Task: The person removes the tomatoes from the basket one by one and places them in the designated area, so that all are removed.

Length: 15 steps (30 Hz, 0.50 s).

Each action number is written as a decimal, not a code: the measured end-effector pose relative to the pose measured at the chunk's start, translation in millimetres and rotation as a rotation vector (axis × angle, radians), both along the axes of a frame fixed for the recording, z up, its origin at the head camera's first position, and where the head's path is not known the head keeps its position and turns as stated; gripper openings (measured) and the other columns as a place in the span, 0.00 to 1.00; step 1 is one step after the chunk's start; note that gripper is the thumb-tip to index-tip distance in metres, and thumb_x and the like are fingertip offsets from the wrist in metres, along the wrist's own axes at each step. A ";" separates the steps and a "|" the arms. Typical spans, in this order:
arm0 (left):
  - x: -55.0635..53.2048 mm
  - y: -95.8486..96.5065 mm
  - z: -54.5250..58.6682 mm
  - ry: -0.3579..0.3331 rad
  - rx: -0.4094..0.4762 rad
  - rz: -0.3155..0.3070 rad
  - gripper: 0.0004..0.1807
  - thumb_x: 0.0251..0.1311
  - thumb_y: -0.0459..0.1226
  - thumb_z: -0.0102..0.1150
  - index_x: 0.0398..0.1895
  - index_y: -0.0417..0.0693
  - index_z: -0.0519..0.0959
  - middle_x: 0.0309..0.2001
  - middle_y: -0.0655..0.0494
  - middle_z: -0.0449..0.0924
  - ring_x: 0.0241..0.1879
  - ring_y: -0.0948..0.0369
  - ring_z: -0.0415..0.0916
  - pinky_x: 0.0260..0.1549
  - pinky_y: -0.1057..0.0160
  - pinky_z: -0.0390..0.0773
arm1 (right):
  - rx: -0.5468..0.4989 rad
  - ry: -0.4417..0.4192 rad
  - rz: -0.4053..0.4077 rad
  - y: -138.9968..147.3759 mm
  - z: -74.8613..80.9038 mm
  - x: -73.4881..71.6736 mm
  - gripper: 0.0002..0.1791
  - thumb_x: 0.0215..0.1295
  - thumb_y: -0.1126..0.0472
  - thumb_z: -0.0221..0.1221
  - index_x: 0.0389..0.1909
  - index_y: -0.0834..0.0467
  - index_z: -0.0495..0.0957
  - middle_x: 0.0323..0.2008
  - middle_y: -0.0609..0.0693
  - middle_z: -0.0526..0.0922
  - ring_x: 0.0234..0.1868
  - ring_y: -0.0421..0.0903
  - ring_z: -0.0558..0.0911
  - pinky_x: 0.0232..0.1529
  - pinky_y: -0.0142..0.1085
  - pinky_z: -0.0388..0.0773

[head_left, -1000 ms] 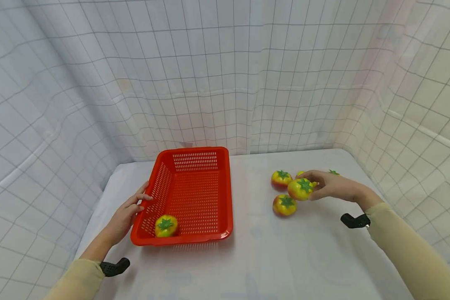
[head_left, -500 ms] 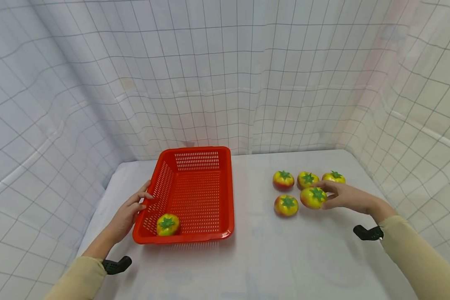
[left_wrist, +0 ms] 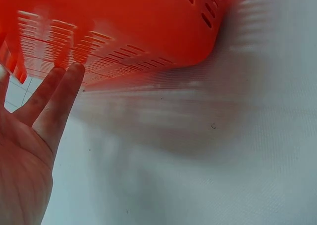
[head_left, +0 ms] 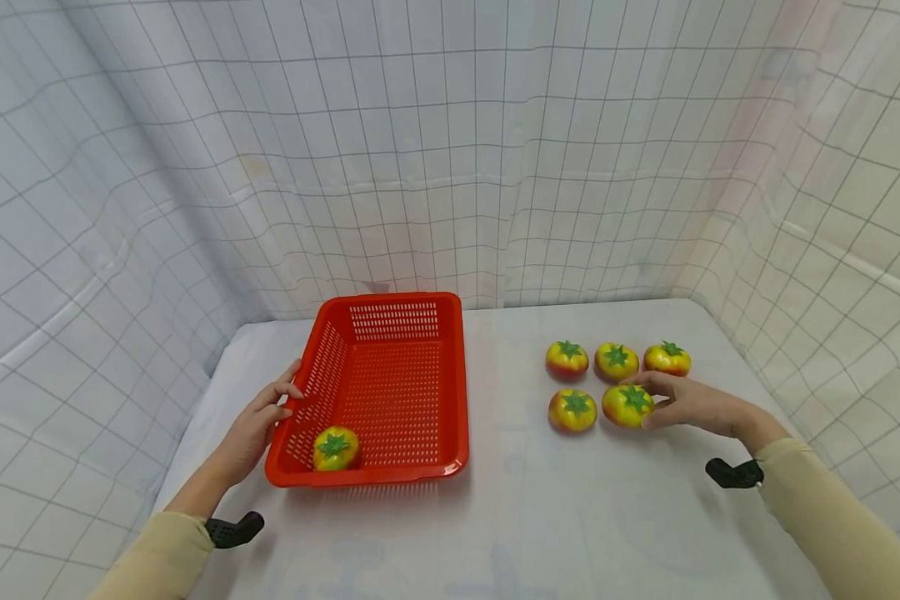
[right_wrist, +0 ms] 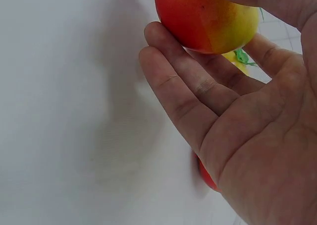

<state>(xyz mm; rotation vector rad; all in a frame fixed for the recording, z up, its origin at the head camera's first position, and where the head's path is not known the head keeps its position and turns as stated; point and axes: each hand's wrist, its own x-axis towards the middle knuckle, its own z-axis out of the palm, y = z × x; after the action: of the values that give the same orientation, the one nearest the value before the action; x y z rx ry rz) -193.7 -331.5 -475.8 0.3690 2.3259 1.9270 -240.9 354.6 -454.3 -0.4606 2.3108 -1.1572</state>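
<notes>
My left hand (head_left: 251, 429) grips the left rim of a red plastic basket (head_left: 462, 392). In the left wrist view, two fingertips (left_wrist: 74, 69) touch the slotted outer wall. One yellow-red toy tomato (head_left: 335, 448) with green leaves lies in the basket's near left corner. On the right of the table, my right hand (head_left: 701, 407) holds another toy tomato (head_left: 627, 406) between thumb and fingers, low at the table surface. That fruit's red and yellow side (right_wrist: 208, 19) shows in the right wrist view; whether it bears on the table is hard to tell.
Three toy tomatoes stand in a back row: left (head_left: 567, 360), middle (head_left: 617, 362) and right (head_left: 667, 359). Another toy tomato (head_left: 572, 411) sits just left of the held one. White gridded curtains (head_left: 450, 167) enclose the white table (head_left: 525, 517).
My right hand has carried its toy tomato rightward and then lowered it, uncovering the back row. The left hand keeps its grip on the basket.
</notes>
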 end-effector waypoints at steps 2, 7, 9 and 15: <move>0.3 0.2 0.1 0.015 -0.009 -0.002 0.13 0.71 0.29 0.36 0.52 0.40 0.70 0.84 0.52 0.36 0.79 0.39 0.32 0.54 0.72 0.74 | 0.002 -0.015 0.000 0.1 -2.5 0.1 0.34 0.62 0.55 0.68 0.69 0.53 0.70 0.69 0.61 0.67 0.68 0.61 0.66 0.62 0.50 0.69; 0.5 -0.2 -0.2 0.036 -0.040 0.006 0.12 0.71 0.28 0.34 0.50 0.38 0.68 0.83 0.52 0.40 0.79 0.42 0.40 0.52 0.70 0.76 | -0.002 -0.048 -0.001 0.9 -7.2 0.8 0.34 0.62 0.56 0.68 0.69 0.52 0.70 0.70 0.61 0.65 0.68 0.59 0.66 0.60 0.48 0.70; 0.0 -1.0 -0.8 0.037 -0.056 0.013 0.12 0.72 0.28 0.34 0.50 0.39 0.68 0.83 0.52 0.42 0.78 0.49 0.47 0.51 0.69 0.77 | -0.007 -0.056 -0.001 1.2 -8.2 1.2 0.34 0.63 0.56 0.68 0.69 0.53 0.70 0.70 0.61 0.65 0.68 0.59 0.66 0.60 0.47 0.70; -0.4 -4.2 -2.4 0.033 -0.067 0.014 0.10 0.73 0.29 0.34 0.51 0.39 0.66 0.83 0.52 0.43 0.74 0.60 0.54 0.52 0.67 0.78 | -0.005 -0.054 0.001 0.6 -10.0 1.0 0.34 0.64 0.55 0.68 0.70 0.52 0.69 0.70 0.62 0.65 0.66 0.59 0.68 0.59 0.45 0.72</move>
<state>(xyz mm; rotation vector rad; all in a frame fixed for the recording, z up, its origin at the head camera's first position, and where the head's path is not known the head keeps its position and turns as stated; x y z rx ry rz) -194.1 -335.7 -478.2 0.3821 2.4130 1.8572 -239.9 355.2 -464.3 -0.4268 2.2619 -1.1613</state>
